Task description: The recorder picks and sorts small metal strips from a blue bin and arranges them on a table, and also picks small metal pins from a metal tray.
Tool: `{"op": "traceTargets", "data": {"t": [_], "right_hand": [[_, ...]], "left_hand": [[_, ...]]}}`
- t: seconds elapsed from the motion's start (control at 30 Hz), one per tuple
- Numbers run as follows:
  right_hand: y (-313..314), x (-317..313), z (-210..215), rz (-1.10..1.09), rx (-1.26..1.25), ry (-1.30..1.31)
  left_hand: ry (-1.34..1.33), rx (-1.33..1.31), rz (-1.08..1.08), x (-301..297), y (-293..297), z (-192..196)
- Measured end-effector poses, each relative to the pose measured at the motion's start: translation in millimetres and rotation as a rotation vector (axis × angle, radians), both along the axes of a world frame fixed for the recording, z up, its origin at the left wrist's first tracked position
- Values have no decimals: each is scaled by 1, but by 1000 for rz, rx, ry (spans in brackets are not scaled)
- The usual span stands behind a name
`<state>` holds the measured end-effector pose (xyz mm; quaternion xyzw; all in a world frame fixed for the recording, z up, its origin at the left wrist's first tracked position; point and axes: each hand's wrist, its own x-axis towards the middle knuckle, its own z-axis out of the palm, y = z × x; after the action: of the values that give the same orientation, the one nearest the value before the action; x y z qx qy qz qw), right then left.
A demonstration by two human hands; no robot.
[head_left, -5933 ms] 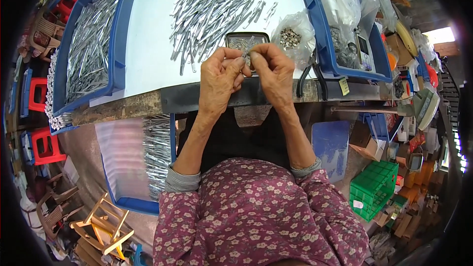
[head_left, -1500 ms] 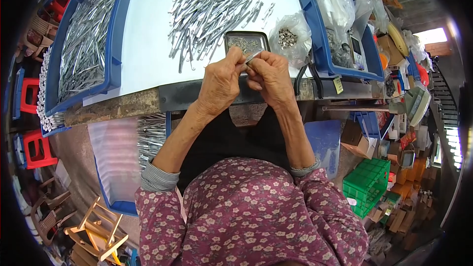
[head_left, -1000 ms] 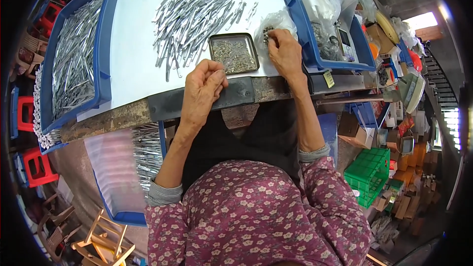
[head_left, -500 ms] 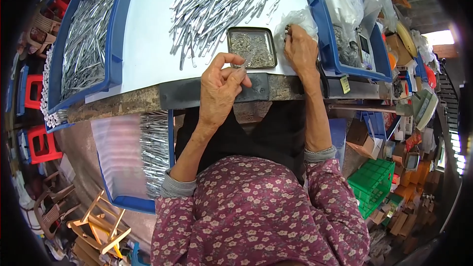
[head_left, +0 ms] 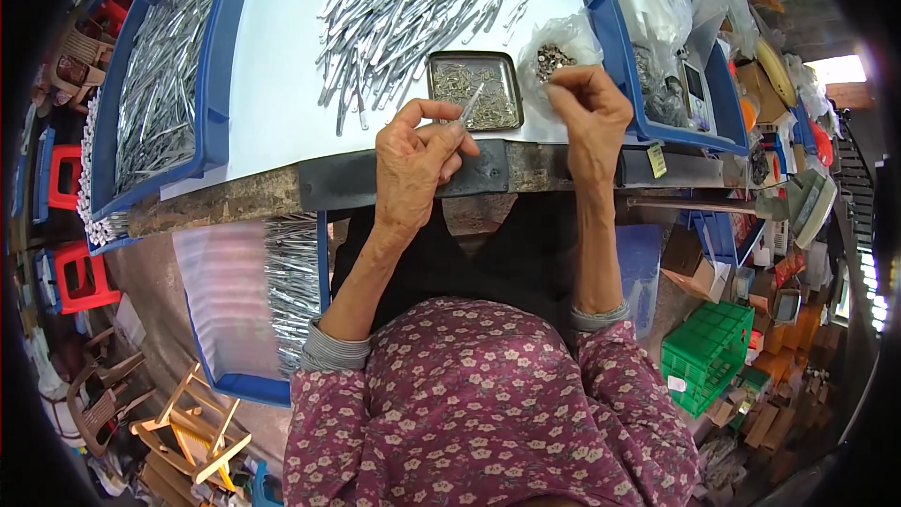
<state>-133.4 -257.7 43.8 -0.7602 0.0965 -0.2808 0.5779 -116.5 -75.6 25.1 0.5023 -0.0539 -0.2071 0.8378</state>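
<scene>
Pinched between the thumb and forefinger of my left hand [head_left: 410,169] is a thin metal strip [head_left: 472,101], its tip pointing up and right over the small dark tray [head_left: 519,84]. Many tiny brass-coloured pins [head_left: 488,113] lie in that tray. My right hand [head_left: 597,122] is just in front of an opened clear plastic bag [head_left: 584,36], which holds small round metal pieces [head_left: 552,60]. Its thumb and fingertips press together; whatever is between them is too small and blurred to make out. Behind the tray spreads a loose pile of flat silvery strips [head_left: 404,14].
Blue bins stand on both sides: the left bin [head_left: 218,66] full of metal strips, the right bin [head_left: 638,84] holding plastic bags. The worn table edge [head_left: 267,183] runs before me. Below are another strip-filled blue bin [head_left: 246,389] and a green crate [head_left: 704,357].
My right hand has drawn back from the plastic bag toward me, uncovering the small round pieces. My left hand has turned slightly, and the strip now shows clearly.
</scene>
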Motion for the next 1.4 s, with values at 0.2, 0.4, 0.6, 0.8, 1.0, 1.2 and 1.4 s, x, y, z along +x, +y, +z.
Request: {"op": "traceTargets", "data": {"t": [0.2, 0.4, 0.6, 0.8, 1.0, 1.2, 1.4], "right_hand": [[38, -17, 1, 214, 127, 117], [49, -18, -6, 213, 71, 28], [51, -21, -8, 200, 93, 47], [53, -22, -6, 148, -66, -54], [46, -19, -14, 142, -367, -203], [38, -12, -10, 214, -455, -284], [41, -8, -6, 335, 202, -32]], "left_hand": [[-22, -37, 9, -4, -5, 3], [-42, -42, 32, -6, -7, 2], [-97, -24, 60, -9, -7, 2], [-113, -2, 69, -9, -9, 4], [-131, 17, 61, -10, -8, 6], [-85, -27, 24, -5, -4, 5], [-27, -131, -30, 1, 2, 4]]}}
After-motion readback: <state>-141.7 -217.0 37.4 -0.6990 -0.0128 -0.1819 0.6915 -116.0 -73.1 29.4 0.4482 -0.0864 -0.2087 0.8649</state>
